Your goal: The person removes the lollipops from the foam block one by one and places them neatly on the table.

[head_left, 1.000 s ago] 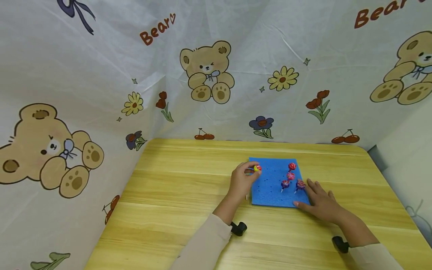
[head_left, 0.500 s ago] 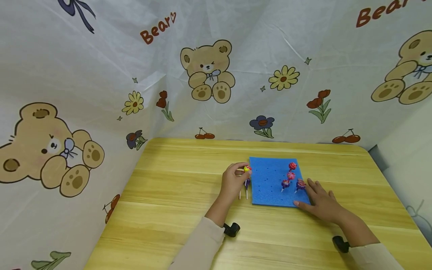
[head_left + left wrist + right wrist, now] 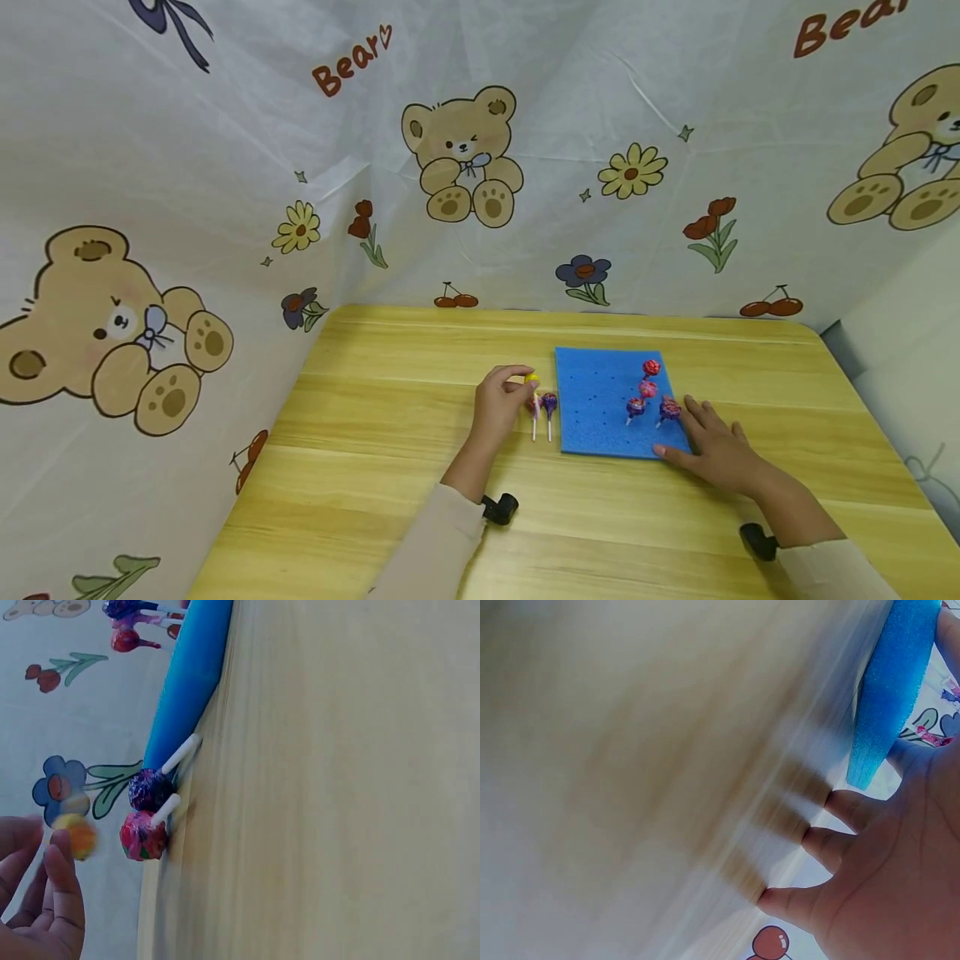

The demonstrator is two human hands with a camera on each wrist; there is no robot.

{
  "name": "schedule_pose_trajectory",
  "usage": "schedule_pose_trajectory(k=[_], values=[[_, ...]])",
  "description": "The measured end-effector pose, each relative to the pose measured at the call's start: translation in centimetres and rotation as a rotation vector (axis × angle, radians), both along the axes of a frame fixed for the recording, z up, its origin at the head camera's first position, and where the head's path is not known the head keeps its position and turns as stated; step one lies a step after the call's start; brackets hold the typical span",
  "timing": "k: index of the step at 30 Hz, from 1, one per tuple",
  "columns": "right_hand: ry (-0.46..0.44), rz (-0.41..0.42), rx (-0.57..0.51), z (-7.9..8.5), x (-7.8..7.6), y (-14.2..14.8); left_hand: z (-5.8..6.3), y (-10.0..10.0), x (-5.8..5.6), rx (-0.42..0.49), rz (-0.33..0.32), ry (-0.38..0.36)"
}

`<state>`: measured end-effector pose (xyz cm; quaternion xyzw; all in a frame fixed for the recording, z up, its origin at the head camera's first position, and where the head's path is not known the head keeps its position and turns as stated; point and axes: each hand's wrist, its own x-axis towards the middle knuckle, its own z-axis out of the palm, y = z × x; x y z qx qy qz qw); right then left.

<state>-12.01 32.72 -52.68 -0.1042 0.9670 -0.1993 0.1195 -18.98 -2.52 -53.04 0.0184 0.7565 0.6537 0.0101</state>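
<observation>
My left hand [image 3: 497, 407] pinches a yellow-wrapped lollipop [image 3: 532, 378] between thumb and fingertips, raised over the table left of the blue foam board [image 3: 600, 367]. In the left wrist view that lollipop [image 3: 79, 837] looks blurred. Just below it, a purple lollipop [image 3: 550, 401] and a pink one [image 3: 142, 837] lie side by side on the table, sticks toward me. My right hand [image 3: 720, 454] rests at the board's right edge, fingers spread, thumb on its near corner. The right wrist view shows several fingertips [image 3: 840, 799] touching the table beside the board.
Several lollipops stand stuck in the board's right part: a red one [image 3: 651, 367], a pink one [image 3: 648, 388] and purple ones, one of them [image 3: 635, 407] leaning. Small holes dot the board's left part. A bear-print cloth [image 3: 540, 108] hangs behind the wooden table [image 3: 375, 467].
My left hand has moved left with the yellow lollipop, from over the board to beside it, uncovering the two lollipops on the table. The right hand stays put.
</observation>
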Motion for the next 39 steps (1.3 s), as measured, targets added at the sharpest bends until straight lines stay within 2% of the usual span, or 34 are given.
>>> schedule_pose_trajectory(k=[8, 13, 17, 27, 32, 39], values=[[-0.005, -0.003, -0.009, -0.2, -0.1, 0.2, -0.4, -0.5, -0.2, -0.041, 0.040, -0.036], [-0.001, 0.000, -0.006, -0.2, -0.2, 0.3, -0.8, -0.8, -0.8, -0.049, 0.062, -0.037], [-0.008, -0.004, 0.000, -0.1, -0.2, 0.3, -0.9, -1.3, -1.2, -0.054, 0.065, -0.070], [-0.008, -0.004, -0.003, 0.1, 0.0, 0.0, -0.2, -3.3, -2.9, -0.062, 0.100, -0.109], [-0.023, -0.012, -0.007, 0.0, -0.1, 0.0, 0.2, -4.1, -3.8, -0.087, 0.128, -0.091], [-0.013, -0.007, -0.005, -0.1, -0.1, 0.0, 0.7, -4.7, -5.1, -0.184, 0.191, -0.018]])
